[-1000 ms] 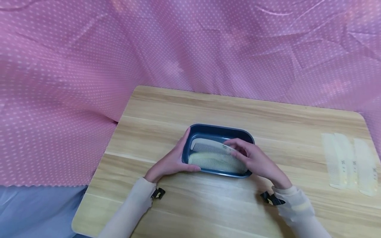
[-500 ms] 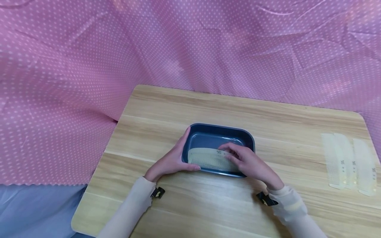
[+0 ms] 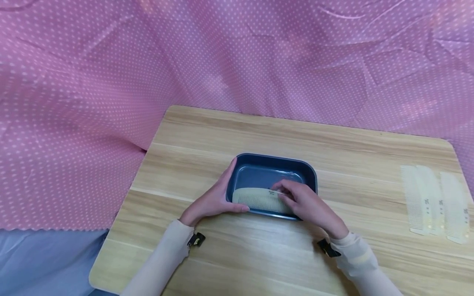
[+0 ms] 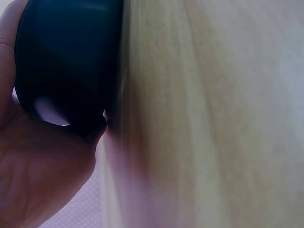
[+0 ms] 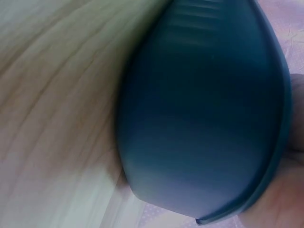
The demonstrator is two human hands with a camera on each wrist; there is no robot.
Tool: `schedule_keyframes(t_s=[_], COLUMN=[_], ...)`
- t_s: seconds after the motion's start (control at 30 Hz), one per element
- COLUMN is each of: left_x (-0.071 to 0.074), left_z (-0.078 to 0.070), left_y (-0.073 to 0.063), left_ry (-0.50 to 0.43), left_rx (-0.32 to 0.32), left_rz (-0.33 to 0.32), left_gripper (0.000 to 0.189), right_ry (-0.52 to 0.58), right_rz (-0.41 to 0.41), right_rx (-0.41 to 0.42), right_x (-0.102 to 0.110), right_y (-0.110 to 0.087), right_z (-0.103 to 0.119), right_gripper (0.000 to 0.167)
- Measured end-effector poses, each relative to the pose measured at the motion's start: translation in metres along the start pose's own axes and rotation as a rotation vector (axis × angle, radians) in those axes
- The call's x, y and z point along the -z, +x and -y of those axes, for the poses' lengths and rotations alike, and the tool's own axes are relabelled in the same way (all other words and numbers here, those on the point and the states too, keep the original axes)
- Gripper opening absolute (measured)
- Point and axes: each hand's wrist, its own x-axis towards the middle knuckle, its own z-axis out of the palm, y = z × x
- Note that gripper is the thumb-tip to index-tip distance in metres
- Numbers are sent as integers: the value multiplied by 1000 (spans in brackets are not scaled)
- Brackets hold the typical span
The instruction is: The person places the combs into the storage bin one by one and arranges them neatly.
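A dark blue rectangular box [image 3: 274, 155] stands on the table, its top uncovered. My left hand [image 3: 211, 200] grips its left end, the thumb along the near wall and the fingers against the left side. Inside, a pale toothed comb [image 3: 255, 198] lies along the near wall, teeth toward me. My right hand [image 3: 309, 203] reaches over the near right part of the box and pinches the comb's right end, which the fingers partly hide. In the left wrist view the left hand [image 4: 38, 166] holds the box end [image 4: 66, 57]. The right wrist view shows mostly the box's outer wall [image 5: 204, 109].
Three more pale combs [image 3: 454, 205] lie side by side, partly overlapping, at the right of the wooden table [image 3: 207, 131]. A pink dotted cloth [image 3: 237, 57] hangs behind and to the left of the table. Each wrist bears a small black device [image 3: 328, 248].
My right hand has moved toward the near wall and slightly left, bringing its comb over a second comb seen there earlier. Now only one comb shows in the box. The left hand stays put.
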Motion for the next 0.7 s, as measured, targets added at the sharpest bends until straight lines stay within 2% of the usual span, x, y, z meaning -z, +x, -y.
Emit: schedule_keyframes(t_s=[0.23, 0.5, 0.7], left_x=[0, 0, 0], left_z=[-1, -1, 0], left_y=[0, -1, 0], left_ry=[10, -7, -3], left_rx=[-18, 2, 3], left_rz=[-3, -2, -7], left_gripper=[139, 138, 139], right_ry=[-53, -149, -188], right_rz=[-41, -107, -103], right_rx=[11, 53, 46], right_x=[-5, -11, -11], right_y=[1, 1, 0], right_z=[0, 3, 4], right_gripper=[23, 21, 23])
